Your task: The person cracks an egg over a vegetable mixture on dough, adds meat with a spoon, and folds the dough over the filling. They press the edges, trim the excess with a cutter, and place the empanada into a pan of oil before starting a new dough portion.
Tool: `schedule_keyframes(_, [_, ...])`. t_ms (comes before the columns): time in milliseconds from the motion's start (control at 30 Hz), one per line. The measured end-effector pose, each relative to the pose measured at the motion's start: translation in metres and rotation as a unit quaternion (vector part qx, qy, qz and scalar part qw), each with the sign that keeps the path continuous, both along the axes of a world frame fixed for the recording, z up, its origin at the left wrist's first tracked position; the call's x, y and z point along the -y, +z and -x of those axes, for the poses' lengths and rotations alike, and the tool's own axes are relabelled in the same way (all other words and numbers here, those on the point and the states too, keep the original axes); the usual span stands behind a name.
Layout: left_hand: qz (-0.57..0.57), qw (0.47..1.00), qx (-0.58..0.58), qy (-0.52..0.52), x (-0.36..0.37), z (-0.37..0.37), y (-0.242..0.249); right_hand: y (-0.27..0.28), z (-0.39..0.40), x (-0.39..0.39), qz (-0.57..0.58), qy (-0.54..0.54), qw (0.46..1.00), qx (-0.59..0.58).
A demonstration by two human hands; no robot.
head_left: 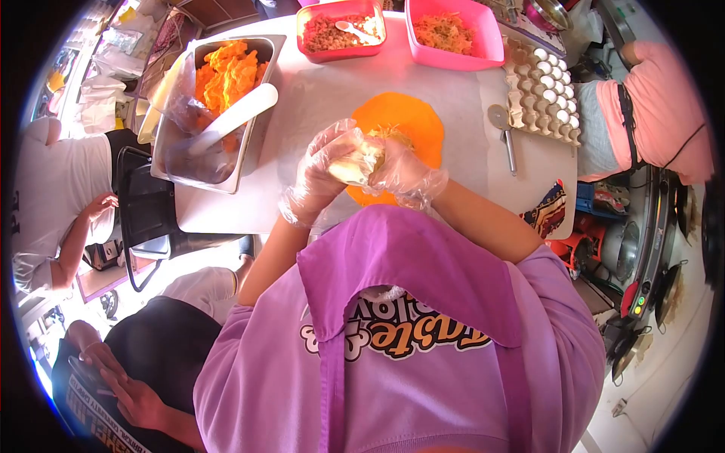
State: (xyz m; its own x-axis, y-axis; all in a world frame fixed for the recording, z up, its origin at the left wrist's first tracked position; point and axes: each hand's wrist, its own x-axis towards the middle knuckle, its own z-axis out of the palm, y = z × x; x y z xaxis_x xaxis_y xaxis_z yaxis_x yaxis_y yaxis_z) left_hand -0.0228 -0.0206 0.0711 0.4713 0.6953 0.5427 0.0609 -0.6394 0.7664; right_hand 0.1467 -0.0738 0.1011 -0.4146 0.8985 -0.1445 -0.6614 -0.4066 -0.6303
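My left hand (316,167), in a clear plastic glove, curls round a pale, cream-coloured thing (353,164) whose kind I cannot make out. Against its other side closes my right hand (404,172), gloved the same way. Both hands are raised over the near part of a round, flat orange dough sheet (420,124). Shredded filling (393,136) shows just beyond my fingers, partly hidden by them. Under the dough lies a clear plastic sheet (317,98) on the white table (219,215).
A metal tray (240,170) of orange dough with a white spatula (240,117) stands left. Behind are a red tub (340,51) of minced filling and a pink tub (457,60) of shreds. An egg tray (532,106) and pizza cutter (506,140) lie right. People are on both sides.
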Motion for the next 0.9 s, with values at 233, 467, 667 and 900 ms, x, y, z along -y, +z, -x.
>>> schedule_keyframes(233, [0.011,1.000,0.012,0.012,0.005,-0.001,-0.004,0.006,0.002,0.007,0.027,-0.015,0.957,0.290])
schedule_keyframes(467, [-0.051,0.997,-0.043,0.046,0.006,-0.003,-0.001,-0.011,-0.002,0.009,-0.045,-0.023,0.945,0.322])
schedule_keyframes(667, [-0.028,0.999,-0.025,0.034,0.008,-0.002,-0.006,-0.041,-0.013,0.004,-0.212,-0.017,0.866,0.453])
schedule_keyframes(900, [0.028,0.998,-0.053,0.023,0.011,-0.002,0.001,-0.036,-0.016,0.001,-0.211,0.013,0.882,0.422])
